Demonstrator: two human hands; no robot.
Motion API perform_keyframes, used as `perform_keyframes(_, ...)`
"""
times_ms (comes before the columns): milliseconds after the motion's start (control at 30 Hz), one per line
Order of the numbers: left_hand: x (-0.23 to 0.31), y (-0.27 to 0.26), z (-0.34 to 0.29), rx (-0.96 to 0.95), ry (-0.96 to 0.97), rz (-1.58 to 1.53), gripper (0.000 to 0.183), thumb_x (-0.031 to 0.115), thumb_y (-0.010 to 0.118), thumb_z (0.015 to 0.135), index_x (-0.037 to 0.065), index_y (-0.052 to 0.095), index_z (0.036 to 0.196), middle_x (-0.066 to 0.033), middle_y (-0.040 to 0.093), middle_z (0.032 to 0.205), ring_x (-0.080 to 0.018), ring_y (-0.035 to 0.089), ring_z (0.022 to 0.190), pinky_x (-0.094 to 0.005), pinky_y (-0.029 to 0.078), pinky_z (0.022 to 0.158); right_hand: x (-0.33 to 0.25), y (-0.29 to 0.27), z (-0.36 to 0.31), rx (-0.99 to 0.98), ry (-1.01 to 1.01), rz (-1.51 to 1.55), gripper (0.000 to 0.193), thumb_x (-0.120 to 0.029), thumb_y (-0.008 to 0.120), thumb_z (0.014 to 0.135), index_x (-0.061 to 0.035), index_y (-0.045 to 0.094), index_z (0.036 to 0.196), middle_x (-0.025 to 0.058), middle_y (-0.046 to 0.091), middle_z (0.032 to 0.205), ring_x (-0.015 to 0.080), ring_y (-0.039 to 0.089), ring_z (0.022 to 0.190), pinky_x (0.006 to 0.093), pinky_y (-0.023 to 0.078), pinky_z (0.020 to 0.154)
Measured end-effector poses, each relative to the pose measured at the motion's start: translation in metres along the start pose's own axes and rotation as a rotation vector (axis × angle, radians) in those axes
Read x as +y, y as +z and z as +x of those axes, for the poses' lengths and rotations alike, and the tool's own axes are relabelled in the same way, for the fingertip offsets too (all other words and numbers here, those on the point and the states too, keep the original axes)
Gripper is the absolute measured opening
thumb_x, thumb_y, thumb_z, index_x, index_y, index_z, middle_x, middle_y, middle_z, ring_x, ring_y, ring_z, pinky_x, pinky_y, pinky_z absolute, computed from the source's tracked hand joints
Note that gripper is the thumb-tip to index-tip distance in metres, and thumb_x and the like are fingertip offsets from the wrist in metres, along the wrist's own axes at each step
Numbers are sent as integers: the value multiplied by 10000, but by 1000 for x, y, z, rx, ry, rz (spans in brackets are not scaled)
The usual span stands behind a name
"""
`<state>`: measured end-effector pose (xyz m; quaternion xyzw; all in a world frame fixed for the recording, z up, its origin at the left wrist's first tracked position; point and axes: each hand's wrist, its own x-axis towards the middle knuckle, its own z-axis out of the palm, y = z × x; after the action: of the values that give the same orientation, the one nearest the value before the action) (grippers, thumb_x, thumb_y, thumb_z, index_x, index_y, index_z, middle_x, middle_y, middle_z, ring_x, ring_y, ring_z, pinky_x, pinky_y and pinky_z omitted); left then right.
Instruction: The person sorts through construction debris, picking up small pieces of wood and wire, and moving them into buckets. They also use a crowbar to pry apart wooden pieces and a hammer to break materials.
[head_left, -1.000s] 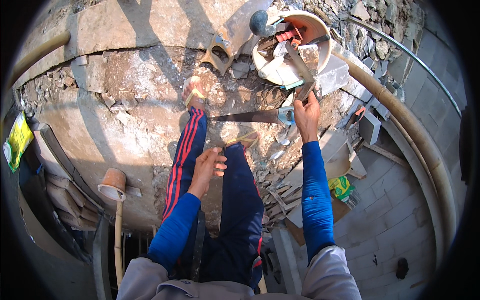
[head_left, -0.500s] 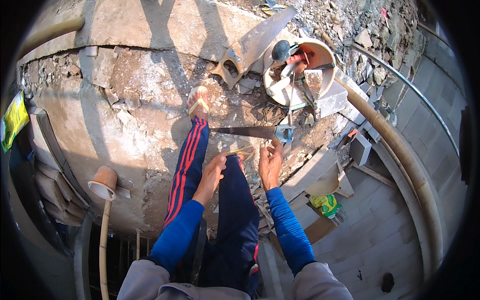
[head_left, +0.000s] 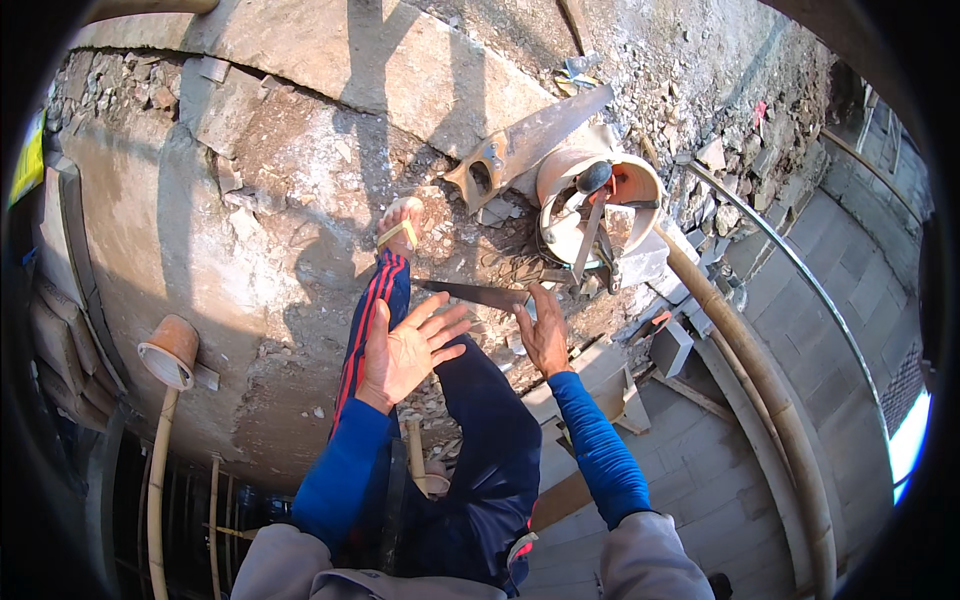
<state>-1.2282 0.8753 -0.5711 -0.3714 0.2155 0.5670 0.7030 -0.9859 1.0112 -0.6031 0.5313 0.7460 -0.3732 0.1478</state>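
My left hand (head_left: 405, 355) is held out over my leg, palm up, with fingers spread and nothing in it. My right hand (head_left: 545, 335) curls at the handle end of a small handsaw (head_left: 475, 293). The hand hides the handle. The saw's narrow dark blade points left, just below my sandalled foot (head_left: 400, 225). Beyond it lies a larger handsaw (head_left: 540, 140) with a wooden handle. A pale bucket (head_left: 645, 185) stands to its right, holding several tools, among them one with a dark rounded end.
A bamboo pole (head_left: 745, 330) curves down the right side, near a thin metal rod (head_left: 790, 255). Rubble (head_left: 720, 190) lies at the upper right. An orange-brown scoop (head_left: 172, 345) on a bamboo stick is at the left, beside a drop with upright poles.
My left hand has turned palm up and spread its fingers. My right hand has moved onto the small handsaw's handle. The view has shifted, and the scene sits lower.
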Motion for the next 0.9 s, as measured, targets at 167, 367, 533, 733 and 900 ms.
perform_keyframes(167,-19,-37,12,469,117,456,782,651,464,999,13,466,1453,-211,619,1315,-288,636,1140,-397,506,918,-70,-104,53,65,-91,200,217,-188,621,1010,13,685,1064,142,672,918,226,670,799,336,527,723)
perform_keyframes(367,-39,-37,21,514,50,654,611,537,571,1002,25,593,1335,-157,696,1140,-235,694,982,-351,549,779,-101,-152,183,91,-248,233,245,-205,633,1007,4,672,1129,151,695,990,226,702,791,353,552,681)
perform_keyframes(533,-3,10,18,567,276,769,543,486,557,1025,26,603,1308,-119,701,1103,-186,675,966,-314,527,805,-27,-143,351,102,-336,-258,330,-273,664,937,-24,677,1154,220,722,1038,373,716,911,450,554,806)
perform_keyframes(733,31,49,-18,470,478,842,483,328,563,1031,-34,565,1350,-162,686,1162,-219,659,1034,-347,514,900,22,-116,486,-176,-255,-729,500,-360,699,887,-46,642,1272,262,695,1163,411,658,1127,453,518,972)
perform_keyframes(900,67,36,-29,604,404,1140,584,388,658,957,-59,579,1324,-213,681,1182,-287,671,1048,-393,519,919,65,-107,601,-78,-189,-829,631,-389,696,881,8,558,1351,307,637,1269,445,613,1204,470,488,1024)
